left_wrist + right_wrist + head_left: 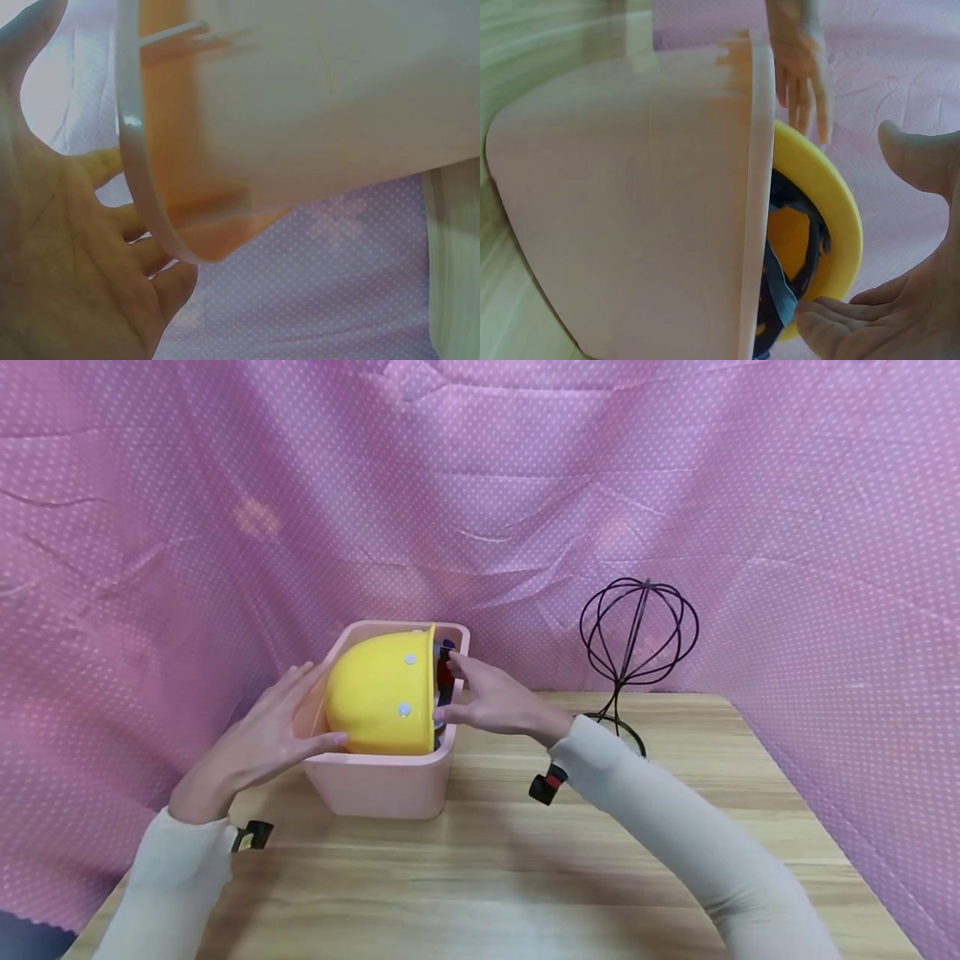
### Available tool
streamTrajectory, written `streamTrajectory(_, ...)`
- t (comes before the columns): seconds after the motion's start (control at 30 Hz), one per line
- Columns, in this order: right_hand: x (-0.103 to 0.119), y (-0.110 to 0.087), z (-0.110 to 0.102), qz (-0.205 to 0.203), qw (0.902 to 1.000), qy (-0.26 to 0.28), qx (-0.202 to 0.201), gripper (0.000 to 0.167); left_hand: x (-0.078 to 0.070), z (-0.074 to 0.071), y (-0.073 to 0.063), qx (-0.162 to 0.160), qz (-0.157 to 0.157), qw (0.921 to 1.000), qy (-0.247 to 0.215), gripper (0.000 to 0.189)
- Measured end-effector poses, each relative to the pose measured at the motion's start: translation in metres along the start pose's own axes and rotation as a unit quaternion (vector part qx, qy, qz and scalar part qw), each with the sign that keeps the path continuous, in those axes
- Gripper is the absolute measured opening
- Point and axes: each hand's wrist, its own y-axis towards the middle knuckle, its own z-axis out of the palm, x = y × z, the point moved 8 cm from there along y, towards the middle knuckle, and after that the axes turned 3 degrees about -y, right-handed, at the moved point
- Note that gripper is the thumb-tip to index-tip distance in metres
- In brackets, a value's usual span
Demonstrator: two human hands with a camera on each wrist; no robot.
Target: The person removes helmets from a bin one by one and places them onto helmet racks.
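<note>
A yellow hard hat (378,693) lies on its side in a pink plastic bin (382,789), its crown to the left and its brim toward the right wall. In the right wrist view the dark inner harness (784,289) shows under the yellow brim (844,225). My left hand (273,731) is spread at the bin's left rim, its thumb tip over the front rim beside the crown. My right hand (498,697) reaches over the right rim, thumb and fingers apart, fingertips close to the brim and harness. Neither hand grips the hat.
A black wire stand (618,681) with a round cage top stands at the back right. The bin sits on a wood-grain table (480,877). Pink dotted cloth (517,527) hangs behind and along both sides. Small dark cameras (547,785) are strapped to both wrists.
</note>
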Motion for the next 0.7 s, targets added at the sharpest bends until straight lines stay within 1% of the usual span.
streamTrajectory(0.1, 0.000, 0.004, 0.006, 0.022, 0.9995, 0.017, 0.017, 0.100, 0.003, 0.003, -0.002, -0.003, 0.005, 1.0000, 0.000, 0.105)
streamTrajectory(0.17, 0.000, 0.007, 0.011, 0.030, 0.9989, 0.024, 0.027, 0.101, 0.005, 0.004, -0.003, -0.013, 0.013, 0.9998, -0.004, 0.106)
streamTrajectory(0.3, 0.002, 0.013, 0.019, 0.035, 0.9977, 0.039, 0.044, 0.095, 0.009, 0.007, -0.008, -0.029, 0.020, 0.9989, -0.031, 0.105)
streamTrajectory(0.53, 0.008, 0.017, 0.025, 0.058, 0.9961, 0.043, 0.051, 0.086, 0.015, 0.013, -0.009, -0.013, 0.010, 0.9967, -0.079, 0.105)
streamTrajectory(0.7, 0.015, 0.021, 0.031, 0.045, 0.9947, 0.064, 0.066, 0.068, 0.019, 0.015, -0.012, -0.006, 0.003, 0.9958, -0.091, 0.106)
